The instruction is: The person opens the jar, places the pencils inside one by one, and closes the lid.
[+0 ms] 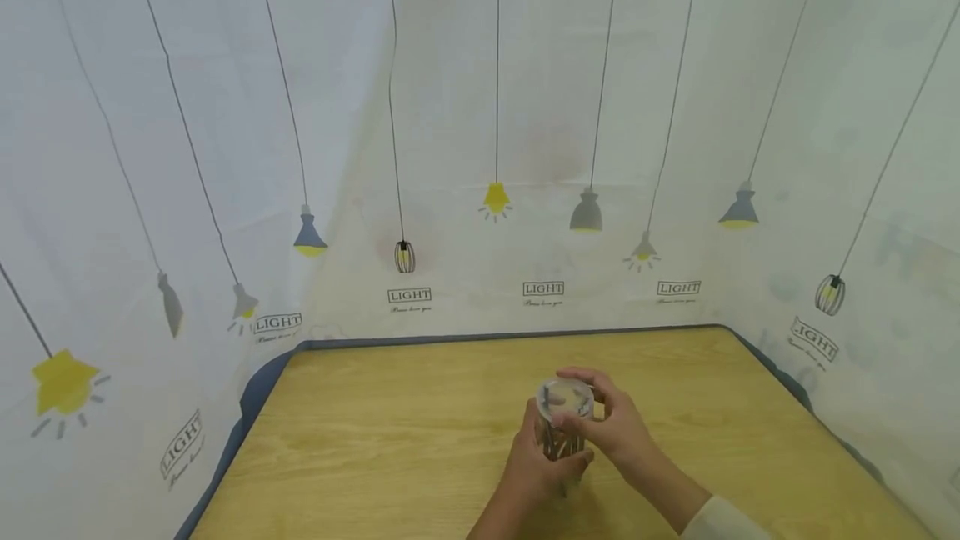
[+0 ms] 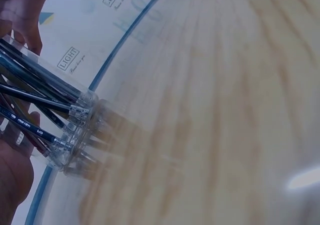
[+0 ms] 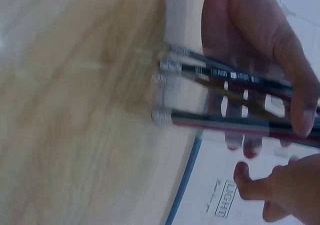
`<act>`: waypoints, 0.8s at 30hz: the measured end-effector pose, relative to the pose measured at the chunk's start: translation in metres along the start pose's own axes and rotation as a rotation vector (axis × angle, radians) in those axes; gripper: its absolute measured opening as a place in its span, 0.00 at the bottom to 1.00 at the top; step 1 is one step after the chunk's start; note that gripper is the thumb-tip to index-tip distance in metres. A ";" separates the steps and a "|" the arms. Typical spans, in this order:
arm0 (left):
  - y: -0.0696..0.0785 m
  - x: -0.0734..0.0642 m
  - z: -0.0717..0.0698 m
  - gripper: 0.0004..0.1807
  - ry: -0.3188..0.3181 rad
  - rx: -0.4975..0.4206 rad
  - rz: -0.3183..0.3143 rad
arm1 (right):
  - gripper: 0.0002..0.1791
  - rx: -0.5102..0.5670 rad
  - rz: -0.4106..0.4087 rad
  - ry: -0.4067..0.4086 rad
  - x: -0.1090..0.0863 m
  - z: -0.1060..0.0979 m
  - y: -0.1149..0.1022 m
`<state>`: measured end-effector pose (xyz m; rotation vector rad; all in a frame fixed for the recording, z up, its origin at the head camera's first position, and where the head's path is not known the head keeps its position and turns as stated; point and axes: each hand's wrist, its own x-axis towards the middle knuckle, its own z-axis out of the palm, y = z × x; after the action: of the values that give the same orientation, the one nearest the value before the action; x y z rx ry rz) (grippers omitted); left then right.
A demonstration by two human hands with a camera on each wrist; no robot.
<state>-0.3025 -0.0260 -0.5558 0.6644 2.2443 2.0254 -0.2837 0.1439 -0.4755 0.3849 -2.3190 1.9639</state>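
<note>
A clear cylindrical jar (image 1: 553,427) (image 2: 82,135) stands upright, close over the wooden table at front centre. Several dark pencils (image 2: 37,92) (image 3: 230,121) with silvery ends lean inside it. My left hand (image 1: 528,467) (image 3: 255,30) grips the jar's body, thumb on the near side and fingers round the left. At the top, my right hand (image 1: 621,425) (image 3: 285,185) holds the round whitish lid (image 1: 564,398) by its rim, thumb in front and fingers behind. Part of the jar's body is hidden by the left hand.
The light wooden table (image 1: 375,423) spreads around the jar, with a blue edge (image 1: 247,407) along its sides. White cloth walls (image 1: 450,107) printed with hanging lamps and the word LIGHT enclose it at the back and both sides.
</note>
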 end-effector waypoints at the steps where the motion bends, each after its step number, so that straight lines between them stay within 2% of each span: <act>1: 0.001 0.000 0.000 0.44 0.000 0.003 0.000 | 0.35 0.014 0.024 0.021 -0.001 0.003 -0.001; 4: 0.002 0.002 -0.002 0.44 0.002 0.008 0.004 | 0.38 0.042 0.064 0.064 -0.003 0.009 -0.004; 6: 0.002 0.001 -0.002 0.45 0.007 0.010 0.007 | 0.41 0.033 0.060 0.052 -0.004 0.010 -0.004; 9: -0.001 -0.001 -0.001 0.47 0.001 0.009 0.005 | 0.45 0.022 0.025 -0.016 -0.006 0.004 0.000; 13: -0.005 -0.003 0.001 0.47 -0.011 -0.009 0.006 | 0.41 0.007 -0.023 -0.094 -0.005 -0.008 0.006; 17: -0.004 -0.001 0.001 0.46 0.000 -0.019 0.013 | 0.33 -0.013 -0.013 -0.033 -0.003 -0.008 0.004; 21: -0.006 0.001 0.000 0.45 0.003 -0.016 0.018 | 0.34 0.030 0.028 0.068 -0.005 0.004 0.002; 24: -0.009 0.000 0.000 0.48 0.008 -0.005 0.010 | 0.35 0.039 0.043 0.096 -0.008 0.011 0.004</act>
<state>-0.3054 -0.0264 -0.5647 0.6693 2.2435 2.0413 -0.2761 0.1349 -0.4829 0.2394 -2.2518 2.0023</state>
